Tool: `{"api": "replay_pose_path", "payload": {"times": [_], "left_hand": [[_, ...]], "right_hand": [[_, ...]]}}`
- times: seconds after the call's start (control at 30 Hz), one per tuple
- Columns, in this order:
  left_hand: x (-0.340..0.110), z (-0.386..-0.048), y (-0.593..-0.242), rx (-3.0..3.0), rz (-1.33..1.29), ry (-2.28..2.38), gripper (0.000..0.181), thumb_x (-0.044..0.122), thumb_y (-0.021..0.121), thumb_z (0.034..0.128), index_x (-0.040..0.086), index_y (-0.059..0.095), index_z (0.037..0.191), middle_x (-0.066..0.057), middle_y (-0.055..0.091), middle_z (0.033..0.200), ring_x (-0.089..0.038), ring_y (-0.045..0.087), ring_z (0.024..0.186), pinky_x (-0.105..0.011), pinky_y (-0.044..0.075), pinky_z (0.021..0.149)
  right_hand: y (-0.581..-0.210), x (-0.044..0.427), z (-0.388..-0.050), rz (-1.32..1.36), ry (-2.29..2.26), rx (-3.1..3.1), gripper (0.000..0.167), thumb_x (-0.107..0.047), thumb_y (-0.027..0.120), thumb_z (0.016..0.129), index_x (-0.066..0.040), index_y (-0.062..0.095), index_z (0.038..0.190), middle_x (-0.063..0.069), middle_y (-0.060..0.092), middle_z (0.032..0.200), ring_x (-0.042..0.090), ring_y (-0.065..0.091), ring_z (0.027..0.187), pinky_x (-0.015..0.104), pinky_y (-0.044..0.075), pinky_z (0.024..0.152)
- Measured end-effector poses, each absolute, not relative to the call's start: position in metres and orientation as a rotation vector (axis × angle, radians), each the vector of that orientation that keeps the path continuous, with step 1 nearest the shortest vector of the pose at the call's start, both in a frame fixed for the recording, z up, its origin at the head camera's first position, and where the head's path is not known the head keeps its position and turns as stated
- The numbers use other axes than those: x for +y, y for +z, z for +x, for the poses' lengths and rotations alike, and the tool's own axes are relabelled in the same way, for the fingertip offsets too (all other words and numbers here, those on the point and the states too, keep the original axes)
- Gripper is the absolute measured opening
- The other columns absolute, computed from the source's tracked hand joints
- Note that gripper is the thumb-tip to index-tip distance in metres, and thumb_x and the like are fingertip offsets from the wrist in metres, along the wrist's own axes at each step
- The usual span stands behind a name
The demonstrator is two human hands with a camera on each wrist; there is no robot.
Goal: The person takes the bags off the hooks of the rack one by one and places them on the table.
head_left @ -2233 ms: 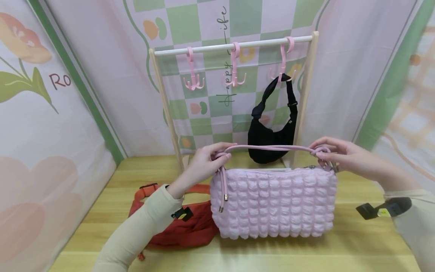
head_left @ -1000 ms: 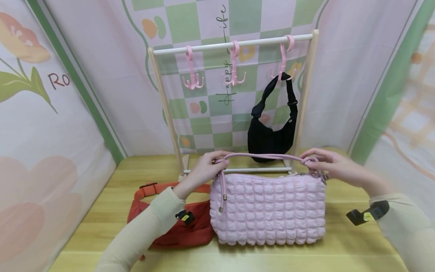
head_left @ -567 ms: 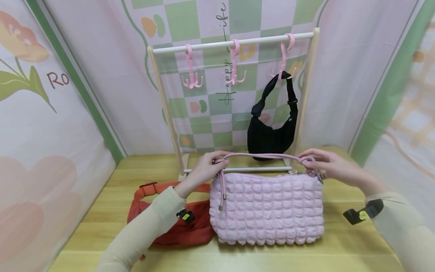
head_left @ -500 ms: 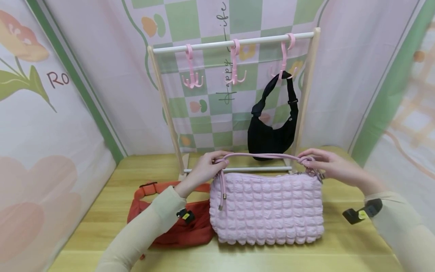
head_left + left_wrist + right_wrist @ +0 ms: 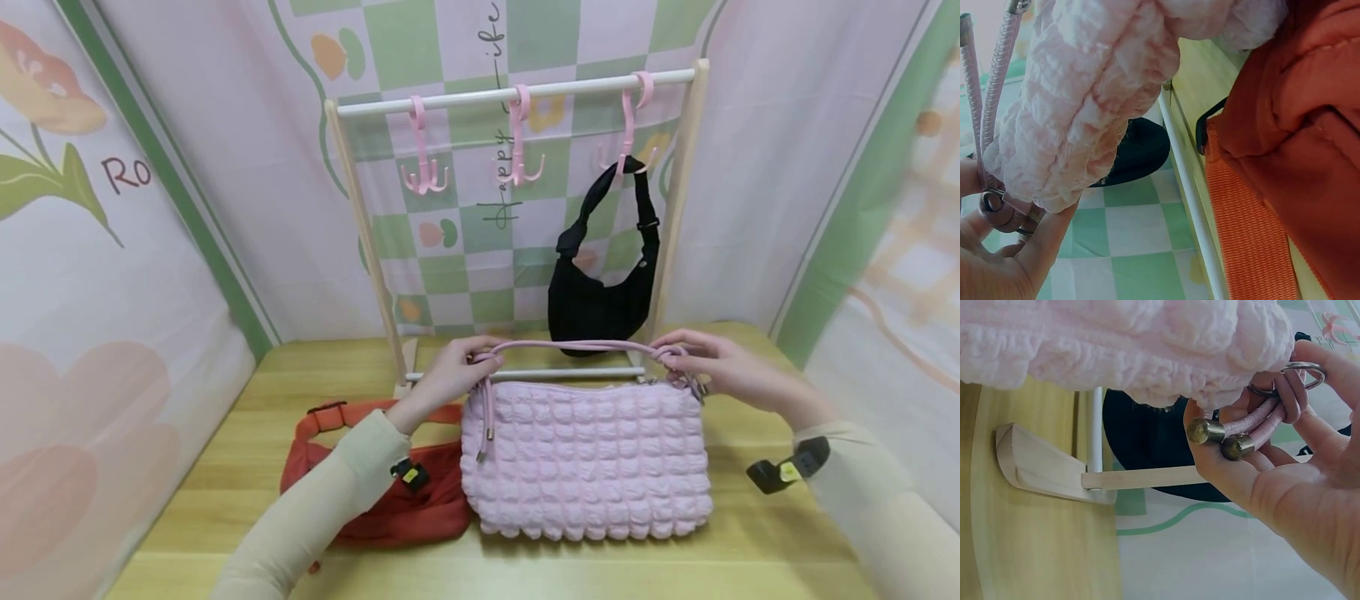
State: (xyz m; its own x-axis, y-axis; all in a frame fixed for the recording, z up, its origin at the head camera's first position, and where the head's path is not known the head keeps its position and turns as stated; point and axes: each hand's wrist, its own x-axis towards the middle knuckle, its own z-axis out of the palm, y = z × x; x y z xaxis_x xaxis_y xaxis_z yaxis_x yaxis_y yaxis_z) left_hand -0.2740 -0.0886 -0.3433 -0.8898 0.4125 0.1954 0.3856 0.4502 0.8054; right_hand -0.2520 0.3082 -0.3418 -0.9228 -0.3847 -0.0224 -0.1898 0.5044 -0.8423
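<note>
I have the left grip (image 5: pixel 452 368) and right grip (image 5: pixel 731 371) pinching opposite ends of the pink cord strap (image 5: pixel 573 344); its puffy pink fabric bag (image 5: pixel 588 458) is at three o'clock from the slouched red fabric bag (image 5: pixel 427 510). Either grip slackening could tilt it.

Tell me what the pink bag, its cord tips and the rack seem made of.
Pink bag: soft matte fabric, probably padded, given its puckered puffs.
Cord tips: likely metal, from their brassy shine.
Rack uprights: likely wood, pale and matte with faint grain.
White top bar: smooth, could be metal or plastic.
</note>
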Motion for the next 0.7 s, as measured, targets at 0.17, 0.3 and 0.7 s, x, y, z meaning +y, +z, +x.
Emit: {"api": "replay_pose_path", "payload": {"times": [0.17,0.3,0.7], "left_hand": [[-0.088,-0.279,-0.35,2.669,0.742,1.437,0.026,0.023,0.064,0.0898,0.017,0.067,0.115,0.005,0.049,0.062,-0.007,0.043,0.051,-0.02,0.037,0.046],[-0.087,-0.281,-0.353,2.668,0.736,1.435,0.024,0.023,0.064,0.0902,0.015,0.068,0.112,0.003,0.051,0.064,-0.008,0.044,0.051,-0.02,0.037,0.047],[-0.084,-0.287,-0.361,2.663,0.725,1.416,0.018,0.021,0.063,0.0909,0.008,0.069,0.102,0.002,0.056,0.069,-0.009,0.046,0.056,-0.02,0.039,0.049]], "right_hand": [[-0.349,0.308,-0.253,-0.489,-1.412,2.522,0.034,-0.026,0.052,0.098,-0.012,0.049,0.128,-0.007,0.063,0.104,0.011,0.06,0.09,0.034,0.053,0.068],[-0.353,0.308,-0.254,-0.487,-1.444,2.507,0.034,-0.025,0.052,0.098,-0.011,0.049,0.129,-0.009,0.063,0.106,0.01,0.06,0.094,0.035,0.054,0.07],[-0.37,0.312,-0.259,-0.432,-1.496,2.454,0.042,-0.025,0.052,0.098,-0.009,0.043,0.135,-0.011,0.062,0.11,0.012,0.061,0.098,0.042,0.054,0.076]]}}
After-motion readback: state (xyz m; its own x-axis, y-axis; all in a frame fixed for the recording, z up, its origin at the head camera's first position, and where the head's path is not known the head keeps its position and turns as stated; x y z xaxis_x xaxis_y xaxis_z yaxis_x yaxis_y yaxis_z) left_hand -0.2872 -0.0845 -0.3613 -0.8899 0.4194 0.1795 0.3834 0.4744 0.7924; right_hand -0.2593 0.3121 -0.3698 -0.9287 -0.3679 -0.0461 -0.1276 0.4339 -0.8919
